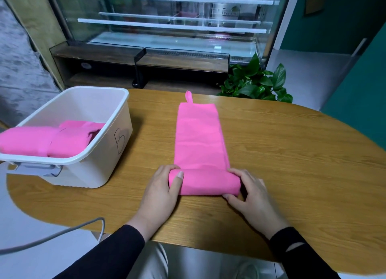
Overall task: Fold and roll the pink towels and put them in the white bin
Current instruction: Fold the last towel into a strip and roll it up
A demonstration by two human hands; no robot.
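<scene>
Wooden table point(271, 143) filling mid-frame. Left hand point(160, 186) and right hand point(250, 191) are gripping the pink towel point(200, 136) roll's ends, fingers curled over it. White bin point(117, 103) is sitting at left.

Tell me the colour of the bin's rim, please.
White. The bin's rim shows best in the head view, left of the towel.

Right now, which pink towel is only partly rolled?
The pink towel on the table, held at its rolled near end by the left hand and right hand. The pink towels in the white bin are finished.
</scene>
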